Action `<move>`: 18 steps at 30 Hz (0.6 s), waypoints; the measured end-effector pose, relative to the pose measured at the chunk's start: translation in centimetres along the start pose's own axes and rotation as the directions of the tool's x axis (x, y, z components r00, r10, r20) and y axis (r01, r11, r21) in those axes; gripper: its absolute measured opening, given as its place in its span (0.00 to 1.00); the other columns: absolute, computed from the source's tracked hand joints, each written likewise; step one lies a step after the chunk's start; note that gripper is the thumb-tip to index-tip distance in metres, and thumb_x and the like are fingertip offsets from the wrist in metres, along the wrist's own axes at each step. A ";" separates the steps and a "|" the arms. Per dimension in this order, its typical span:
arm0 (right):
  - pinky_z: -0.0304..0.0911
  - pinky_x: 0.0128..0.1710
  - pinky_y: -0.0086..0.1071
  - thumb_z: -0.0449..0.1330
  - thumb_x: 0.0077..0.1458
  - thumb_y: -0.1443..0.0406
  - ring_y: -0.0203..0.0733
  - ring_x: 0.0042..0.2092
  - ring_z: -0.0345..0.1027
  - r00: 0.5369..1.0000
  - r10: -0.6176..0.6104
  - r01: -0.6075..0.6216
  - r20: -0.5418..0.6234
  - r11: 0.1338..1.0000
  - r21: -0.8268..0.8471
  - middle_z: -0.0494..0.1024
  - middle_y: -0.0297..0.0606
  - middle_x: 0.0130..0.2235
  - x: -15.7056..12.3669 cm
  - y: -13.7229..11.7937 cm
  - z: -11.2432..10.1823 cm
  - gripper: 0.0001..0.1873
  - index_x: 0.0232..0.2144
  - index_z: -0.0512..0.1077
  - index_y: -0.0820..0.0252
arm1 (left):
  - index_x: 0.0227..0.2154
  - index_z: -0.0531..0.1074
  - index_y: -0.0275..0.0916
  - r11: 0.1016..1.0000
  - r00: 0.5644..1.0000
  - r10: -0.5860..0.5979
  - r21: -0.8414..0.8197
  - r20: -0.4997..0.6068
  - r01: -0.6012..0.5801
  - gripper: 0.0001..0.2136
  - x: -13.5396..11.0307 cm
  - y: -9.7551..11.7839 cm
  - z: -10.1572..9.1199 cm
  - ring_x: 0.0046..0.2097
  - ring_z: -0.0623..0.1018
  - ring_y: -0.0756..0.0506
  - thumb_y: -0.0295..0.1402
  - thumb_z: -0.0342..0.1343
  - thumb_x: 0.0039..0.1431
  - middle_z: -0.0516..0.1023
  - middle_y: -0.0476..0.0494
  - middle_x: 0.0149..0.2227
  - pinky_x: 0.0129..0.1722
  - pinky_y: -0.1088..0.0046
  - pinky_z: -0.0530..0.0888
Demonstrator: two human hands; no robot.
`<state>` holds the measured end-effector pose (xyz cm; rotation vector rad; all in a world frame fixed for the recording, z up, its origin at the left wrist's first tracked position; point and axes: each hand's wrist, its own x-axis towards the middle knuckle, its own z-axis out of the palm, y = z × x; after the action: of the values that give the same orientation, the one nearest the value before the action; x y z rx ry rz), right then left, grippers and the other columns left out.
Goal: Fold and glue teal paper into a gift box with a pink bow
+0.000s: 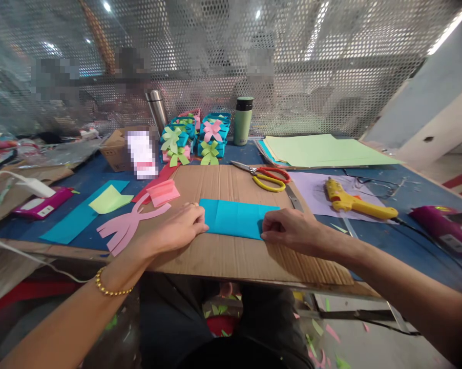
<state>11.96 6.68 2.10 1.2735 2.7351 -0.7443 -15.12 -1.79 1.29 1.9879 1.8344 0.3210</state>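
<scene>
Brown cardboard (219, 259) covers the near part of a blue table (81, 177), likely to spare its top; on it, between the two hands, a creased strip of blue paper (233, 218) lies flat; the left hand (187, 221) has thumb and fingers pinched on one end, the right hand (282, 228) is pinched on the other, seemingly to keep it straight; left of the left hand lies a pink cutout (125, 223); right of the right hand a glue gun (354, 202) rests on a purple sheet (306, 192), perhaps to catch drips; just beyond the right hand lie scissors (271, 183), apparently within easy reach; farther off, beyond both hands, bow-fronted boxes (220, 148) stand stacked, probably out of the way, beside a green bottle (242, 123).
</scene>
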 end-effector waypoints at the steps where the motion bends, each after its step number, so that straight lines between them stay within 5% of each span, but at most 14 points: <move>1: 0.55 0.27 0.31 0.58 0.53 0.61 0.38 0.30 0.68 1.000 -0.003 0.003 -0.001 1.000 0.003 0.78 0.36 0.30 0.0 0.0 0.0 0.08 0.30 0.76 0.59 | 0.26 0.61 0.41 1.000 1.000 0.003 0.006 -0.003 -0.003 0.11 0.0 0.0 0.0 0.34 0.68 0.46 0.37 0.50 0.65 0.69 0.47 0.33 0.33 0.67 0.61; 18: 0.55 0.28 0.31 0.58 0.53 0.60 0.38 0.30 0.67 1.000 -0.025 0.025 -0.011 1.000 0.007 0.78 0.35 0.30 0.1 0.6 0.3 0.08 0.30 0.75 0.58 | 0.34 0.62 0.42 0.999 0.997 0.047 0.014 -0.060 -0.047 0.03 -0.9 -0.5 0.3 0.35 0.70 0.46 0.33 0.50 0.63 0.71 0.49 0.34 0.34 0.68 0.62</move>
<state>12.28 6.95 1.58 1.2504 2.7644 -0.7522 -15.56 -2.66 0.89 2.0533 1.8323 0.3882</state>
